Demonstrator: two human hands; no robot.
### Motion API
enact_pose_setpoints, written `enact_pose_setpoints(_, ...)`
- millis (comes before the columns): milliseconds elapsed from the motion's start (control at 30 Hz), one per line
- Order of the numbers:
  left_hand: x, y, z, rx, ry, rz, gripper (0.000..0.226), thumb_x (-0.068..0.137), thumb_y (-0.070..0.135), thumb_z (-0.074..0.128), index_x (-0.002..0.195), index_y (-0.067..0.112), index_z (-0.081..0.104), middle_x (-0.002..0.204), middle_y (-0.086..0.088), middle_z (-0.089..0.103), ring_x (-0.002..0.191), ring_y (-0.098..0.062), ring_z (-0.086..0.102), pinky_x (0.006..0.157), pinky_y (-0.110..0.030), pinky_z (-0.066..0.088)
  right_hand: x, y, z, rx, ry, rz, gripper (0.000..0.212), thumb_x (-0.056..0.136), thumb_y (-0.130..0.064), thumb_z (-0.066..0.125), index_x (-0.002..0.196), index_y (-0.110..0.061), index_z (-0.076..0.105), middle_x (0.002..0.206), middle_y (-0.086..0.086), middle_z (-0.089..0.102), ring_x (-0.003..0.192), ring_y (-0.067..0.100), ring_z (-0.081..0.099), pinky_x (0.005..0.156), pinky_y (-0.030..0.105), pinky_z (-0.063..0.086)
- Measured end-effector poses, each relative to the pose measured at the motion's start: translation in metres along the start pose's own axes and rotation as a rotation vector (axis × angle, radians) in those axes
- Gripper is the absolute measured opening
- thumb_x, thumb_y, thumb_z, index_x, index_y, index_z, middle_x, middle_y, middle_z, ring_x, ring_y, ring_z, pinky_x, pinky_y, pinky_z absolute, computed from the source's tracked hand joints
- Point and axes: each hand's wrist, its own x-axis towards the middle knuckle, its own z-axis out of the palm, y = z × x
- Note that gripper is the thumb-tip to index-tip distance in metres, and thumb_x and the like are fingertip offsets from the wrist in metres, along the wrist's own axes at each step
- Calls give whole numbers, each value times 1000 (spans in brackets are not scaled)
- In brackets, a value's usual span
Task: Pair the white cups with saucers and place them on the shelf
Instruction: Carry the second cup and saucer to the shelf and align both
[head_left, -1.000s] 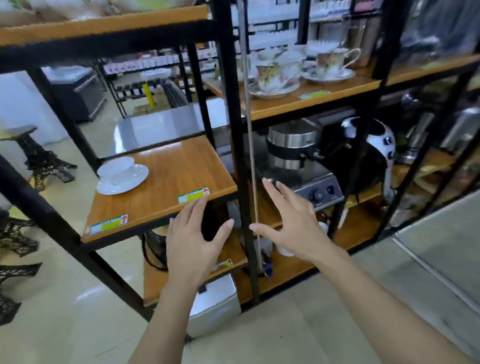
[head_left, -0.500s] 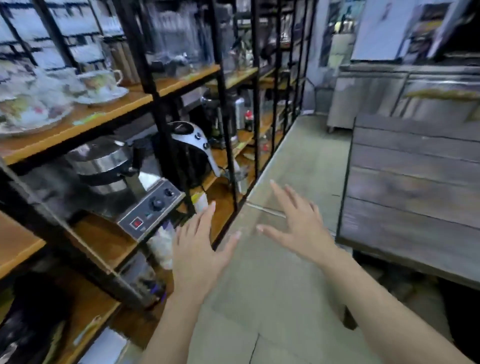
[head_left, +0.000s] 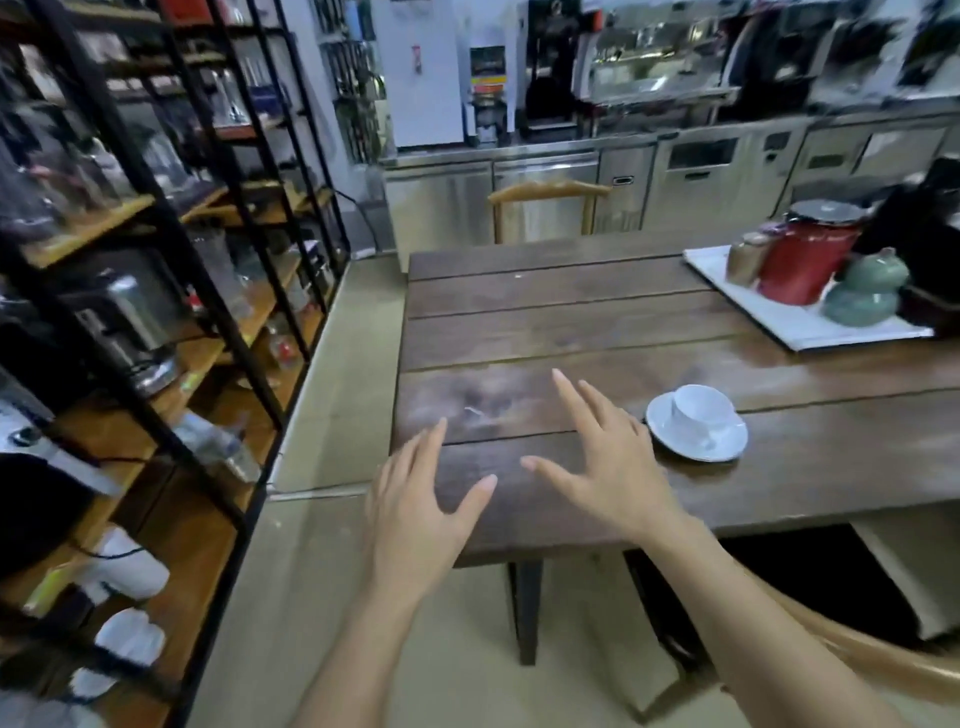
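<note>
A white cup (head_left: 698, 409) stands on a white saucer (head_left: 722, 448) on the dark wooden table (head_left: 571, 322), near its front edge. My right hand (head_left: 608, 462) hovers open over the table, its fingers spread, just left of the saucer and apart from it. My left hand (head_left: 418, 512) is open too, held over the table's front left corner. Neither hand holds anything. The black-framed shelf (head_left: 171, 244) with wooden boards runs along the left side.
A white tray (head_left: 789, 317) at the table's far right carries a red canister (head_left: 805, 260), a green jar (head_left: 865, 291) and a small brown jar. A wooden chair (head_left: 545, 208) stands behind the table. Appliances fill the shelf boards. Steel counters line the back wall.
The view has swung from the shelf, with its cup and saucer, rightward to the table. Both hands stayed open and empty and now hover over the table beside another cup and saucer.
</note>
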Motion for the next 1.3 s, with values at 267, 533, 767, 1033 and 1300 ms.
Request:
enact_pose_setpoints(267,76,69,94,-10,-117,79,79,80,66,50,147,33,28,151,7,38,139,-15,31,113,-36,26,31,131,-41,-26,58,205,96,67,-78,32,150,-36,9,154,11,31,143,23,28,111,43,23)
enact_pose_setpoints(533,149,101,178,-59,-261,92,72,84,56,55,147,31,30,152,6,37,140,-14,30,112,-34,24,50,218,-49,12,33,444,91,78,-67,52,151,-33,10,156,2,28,145,16,22,111,41,22)
enact_pose_setpoints(767,209,124,242,-199,-473,-22,73,83,57,56,147,34,29,154,5,33,142,-16,27,111,-37,27,77,270,-50,47,-88,646,88,82,-62,54,151,-33,8,158,1,22,145,18,22,114,47,23)
enact_pose_setpoints(1033,220,124,292,-403,-733,-321,83,80,57,61,149,35,21,157,1,24,143,-20,27,112,-46,29,79,310,-23,357,-143,917,95,78,-59,62,152,-19,17,153,6,32,135,22,38,105,39,38)
enact_pose_setpoints(1300,208,134,316,-606,-907,-740,73,76,45,72,135,15,43,137,1,51,116,-23,55,82,-42,54,87,319,-4,737,-115,1147,48,82,-50,63,101,-7,56,92,4,64,79,19,62,57,24,47)
